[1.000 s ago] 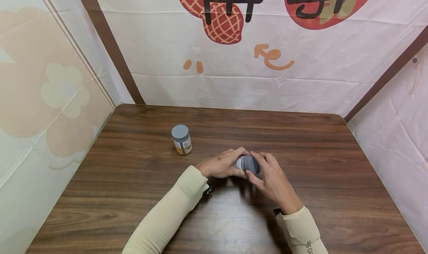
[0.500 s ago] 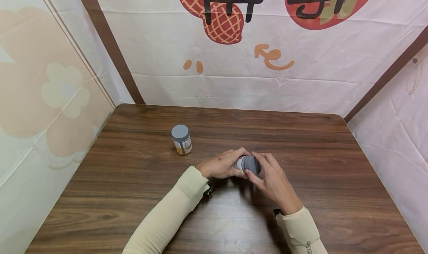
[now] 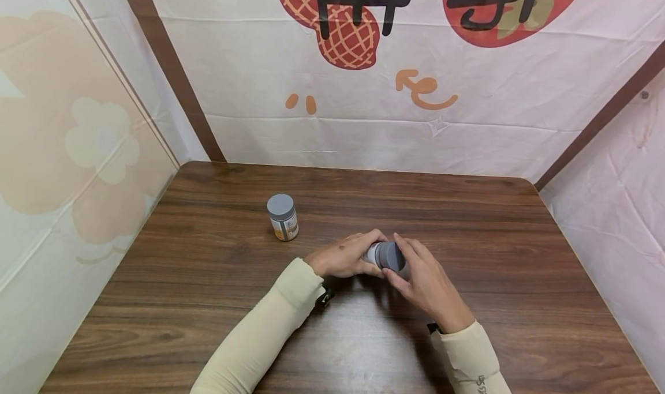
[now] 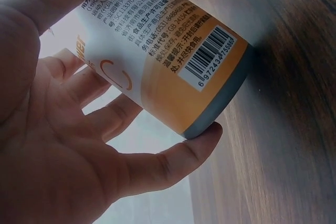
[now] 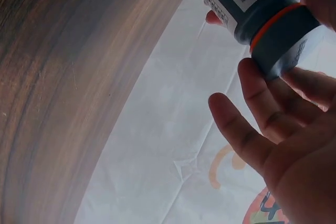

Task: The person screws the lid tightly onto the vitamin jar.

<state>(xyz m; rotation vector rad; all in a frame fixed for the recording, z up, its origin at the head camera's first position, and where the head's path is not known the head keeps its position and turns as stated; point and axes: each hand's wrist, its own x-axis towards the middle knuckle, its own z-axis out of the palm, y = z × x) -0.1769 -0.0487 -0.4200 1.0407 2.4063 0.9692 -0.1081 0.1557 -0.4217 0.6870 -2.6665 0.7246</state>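
Note:
My left hand [image 3: 343, 256] grips a supplement jar [image 4: 163, 56] round its body. The jar's label is white and orange with a barcode, above a dark base edge. It lies tilted over the table, its grey lid [image 3: 391, 256] pointing right. With thumb and fingertips, my right hand [image 3: 428, 278] holds that lid. In the right wrist view an orange ring [image 5: 275, 23] shows between lid and jar neck, while the two lower fingers [image 5: 244, 135] stand away from the lid.
A second jar [image 3: 283, 218] with a grey lid stands upright at the left back of the brown wooden table [image 3: 208, 278]. Printed white cloth [image 3: 363, 140] hangs behind the table and along both sides.
My right hand's fingertips have shifted a little on the lid, spreading slightly apart. The left hand and the standing jar stay where they were.

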